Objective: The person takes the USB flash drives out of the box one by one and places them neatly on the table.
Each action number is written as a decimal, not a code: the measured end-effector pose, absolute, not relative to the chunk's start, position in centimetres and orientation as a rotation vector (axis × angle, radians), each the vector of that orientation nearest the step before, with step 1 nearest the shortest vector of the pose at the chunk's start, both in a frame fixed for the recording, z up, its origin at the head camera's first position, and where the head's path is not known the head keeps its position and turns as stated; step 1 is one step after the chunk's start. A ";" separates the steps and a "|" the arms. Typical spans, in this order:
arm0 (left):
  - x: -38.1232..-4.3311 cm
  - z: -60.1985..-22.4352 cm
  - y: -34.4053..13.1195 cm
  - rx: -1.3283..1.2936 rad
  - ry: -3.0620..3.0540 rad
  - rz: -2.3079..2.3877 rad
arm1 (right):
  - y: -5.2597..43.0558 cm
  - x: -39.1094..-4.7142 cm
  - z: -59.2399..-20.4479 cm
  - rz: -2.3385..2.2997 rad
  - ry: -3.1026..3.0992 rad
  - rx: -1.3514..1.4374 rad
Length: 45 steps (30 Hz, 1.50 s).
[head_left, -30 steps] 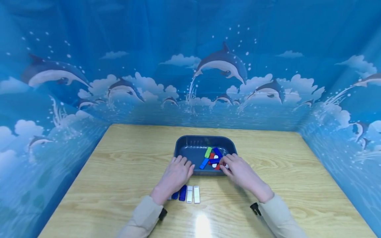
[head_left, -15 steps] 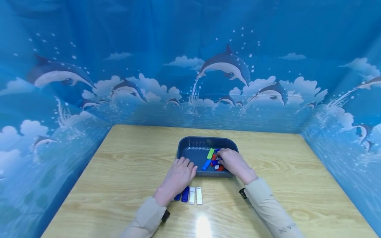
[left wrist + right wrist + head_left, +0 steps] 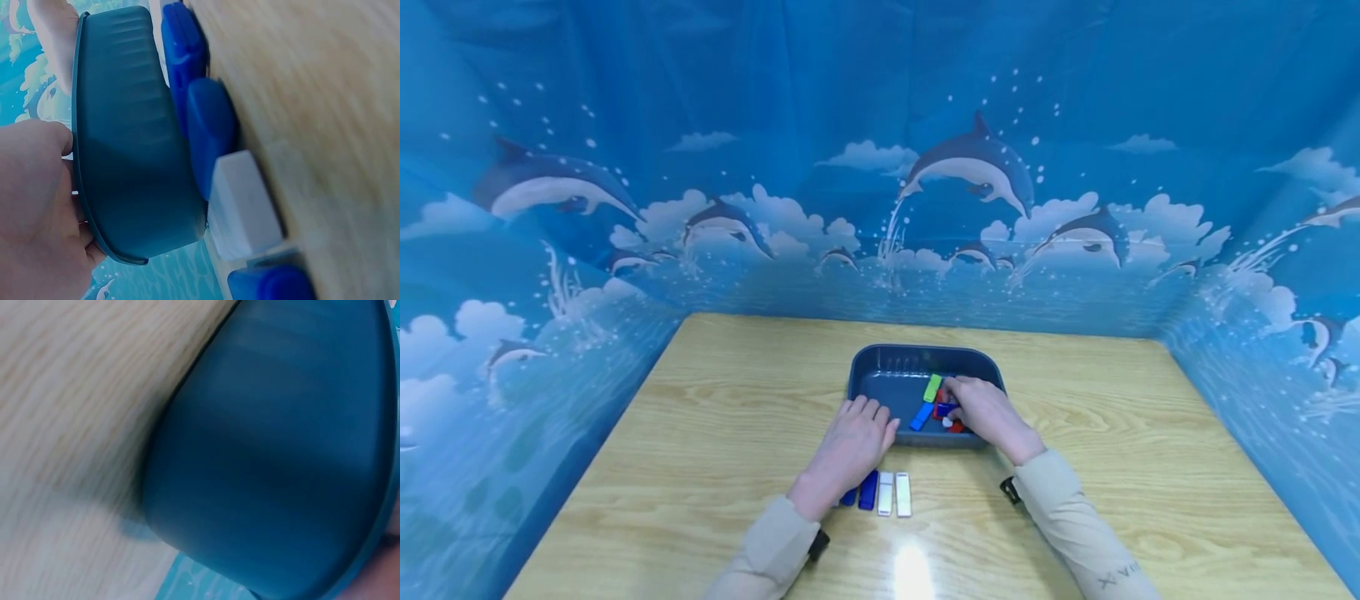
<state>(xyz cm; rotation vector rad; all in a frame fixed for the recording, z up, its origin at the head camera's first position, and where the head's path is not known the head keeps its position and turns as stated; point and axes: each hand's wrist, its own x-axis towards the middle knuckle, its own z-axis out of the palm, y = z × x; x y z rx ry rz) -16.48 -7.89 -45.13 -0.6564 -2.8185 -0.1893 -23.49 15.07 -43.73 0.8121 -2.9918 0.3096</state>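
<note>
Plastic sticks (image 3: 885,494) lie side by side on the table (image 3: 737,375), close to the person, at 7 o'clock from the dark blue tray (image 3: 887,385). Two white ones at the row's right end point nearly to 12 o'clock; the dark blue stick (image 3: 868,490) beside them leans toward 1. The left sleeve (image 3: 767,537) enters from 7 o'clock, and the left hand (image 3: 850,442) points to 1, back upward, fingers curled over the rim at the tray's 8 o'clock corner, holding it. The right sleeve (image 3: 1075,521) enters from 5, and the right hand (image 3: 988,412) reaches toward 10 into the tray, fingers bent down. Its thumb and forefinger are at another navy stick (image 3: 946,410), long axis 9 to 3; I cannot tell whether they pinch it. Beside that, a bright blue stick (image 3: 921,417) runs 7 to 1, as does the green stick (image 3: 932,388) just beyond. Red pieces (image 3: 956,427) show partly under the hand. Behind hangs a dolphin-print curtain (image 3: 820,100).
</note>
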 end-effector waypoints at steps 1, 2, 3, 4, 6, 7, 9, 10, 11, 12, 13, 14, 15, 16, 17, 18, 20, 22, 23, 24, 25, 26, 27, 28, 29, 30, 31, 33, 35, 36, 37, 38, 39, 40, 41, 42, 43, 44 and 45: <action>-16.5 -45.1 -7.9 -0.657 -2.817 -0.186 | 15.1 -23.5 -43.7 0.327 -2.997 0.811; -16.4 -45.1 -7.9 -0.658 -2.818 -0.183 | 15.1 -23.5 -43.8 0.340 -3.002 0.810; -16.4 -45.1 -7.9 -0.658 -2.820 -0.179 | 15.1 -23.5 -43.8 0.350 -3.002 0.809; -16.4 -45.1 -7.8 -0.658 -2.823 -0.179 | 15.2 -23.5 -43.8 0.357 -2.995 0.812; -16.4 -45.0 -7.8 -0.658 -2.826 -0.174 | 15.2 -23.5 -43.8 0.377 -2.973 0.807; -16.4 -45.0 -7.8 -0.658 -2.825 -0.172 | 15.2 -23.5 -43.8 0.391 -2.956 0.804; -16.4 -45.1 -7.8 -0.660 -2.818 -0.170 | 15.3 -23.4 -43.7 0.433 -2.915 0.791; -16.4 -45.1 -7.8 -0.661 -2.813 -0.173 | 15.3 -23.4 -43.7 0.461 -2.893 0.783; -16.5 -45.1 -7.9 -0.662 -2.807 -0.174 | 15.3 -23.3 -43.6 0.490 -2.873 0.771; -16.5 -45.1 -7.9 -0.662 -2.803 -0.178 | 15.4 -23.2 -43.5 0.519 -2.852 0.763; -16.5 -45.1 -7.9 -0.663 -2.801 -0.183 | 15.4 -23.1 -43.4 0.545 -2.833 0.755; -16.5 -45.1 -7.9 -0.663 -2.799 -0.187 | 15.5 -23.0 -43.3 0.572 -2.818 0.744; -16.5 -45.2 -7.9 -0.663 -2.798 -0.191 | 15.6 -23.0 -43.3 0.594 -2.805 0.734; -16.5 -45.1 -7.9 -0.662 -2.801 -0.193 | 15.7 -22.9 -43.3 0.616 -2.797 0.721; -16.5 -45.1 -7.9 -0.662 -2.804 -0.192 | 15.8 -22.8 -43.2 0.634 -2.792 0.707; -16.5 -45.1 -7.9 -0.660 -2.809 -0.191 | 15.9 -22.7 -43.2 0.653 -2.791 0.689; -16.5 -45.1 -7.9 -0.659 -2.819 -0.184 | 16.1 -22.5 -43.1 0.702 -2.805 0.642; -16.5 -45.1 -7.9 -0.659 -2.828 -0.179 | 16.3 -22.2 -42.9 0.785 -2.829 0.578; -16.5 -45.1 -7.9 -0.659 -2.831 -0.178 | 16.4 -22.0 -42.8 0.843 -2.844 0.539; -16.5 -45.1 -7.9 -0.659 -2.833 -0.180 | 16.4 -21.8 -42.7 0.908 -2.855 0.498; -16.5 -45.1 -7.9 -0.661 -2.832 -0.182 | 16.5 -21.6 -42.6 0.975 -2.860 0.459; -16.5 -45.1 -7.9 -0.662 -2.830 -0.183 | 16.6 -21.3 -42.5 1.048 -2.854 0.425; -16.5 -45.1 -7.9 -0.664 -2.828 -0.186 | 16.7 -21.0 -42.4 1.112 -2.840 0.402; -16.5 -45.1 -7.9 -0.664 -2.826 -0.189 | 16.7 -20.7 -42.3 1.175 -2.824 0.388; -16.5 -45.1 -7.9 -0.663 -2.825 -0.194 | 16.8 -20.4 -42.1 1.234 -2.807 0.379; -16.6 -45.1 -7.9 -0.663 -2.825 -0.197 | 16.8 -20.0 -42.0 1.284 -2.791 0.372; -16.6 -45.1 -7.9 -0.663 -2.827 -0.199 | 16.8 -19.6 -41.9 1.336 -2.777 0.363; -16.5 -45.0 -7.9 -0.661 -2.834 -0.205 | 16.7 -18.8 -41.7 1.441 -2.763 0.329; -16.5 -45.0 -7.9 -0.662 -2.838 -0.209 | 16.5 -17.9 -41.5 1.552 -2.763 0.270; -16.5 -44.9 -7.9 -0.661 -2.840 -0.212 | 16.4 -17.4 -41.5 1.602 -2.761 0.243; -16.5 -44.9 -7.9 -0.661 -2.843 -0.213 | 16.3 -17.0 -41.4 1.643 -2.760 0.218; -16.5 -44.8 -7.9 -0.661 -2.844 -0.214 | 16.2 -16.6 -41.5 1.673 -2.762 0.202; -16.5 -44.8 -7.9 -0.661 -2.846 -0.216 | 16.1 -16.2 -41.6 1.697 -2.761 0.195; -16.5 -44.8 -7.9 -0.661 -2.849 -0.214 | 16.0 -15.8 -41.8 1.719 -2.762 0.199; -16.5 -44.7 -7.9 -0.660 -2.852 -0.213 | 15.9 -15.4 -42.0 1.736 -2.760 0.217; -16.5 -44.7 -7.9 -0.660 -2.855 -0.212 | 15.9 -15.0 -42.3 1.746 -2.760 0.254; -16.5 -44.7 -7.9 -0.659 -2.857 -0.208 | 15.8 -14.7 -42.5 1.746 -2.766 0.286; -16.5 -44.7 -7.9 -0.657 -2.860 -0.206 | 15.8 -14.4 -42.8 1.750 -2.770 0.323; -16.5 -44.7 -7.9 -0.655 -2.863 -0.204 | 15.7 -14.1 -43.1 1.762 -2.770 0.361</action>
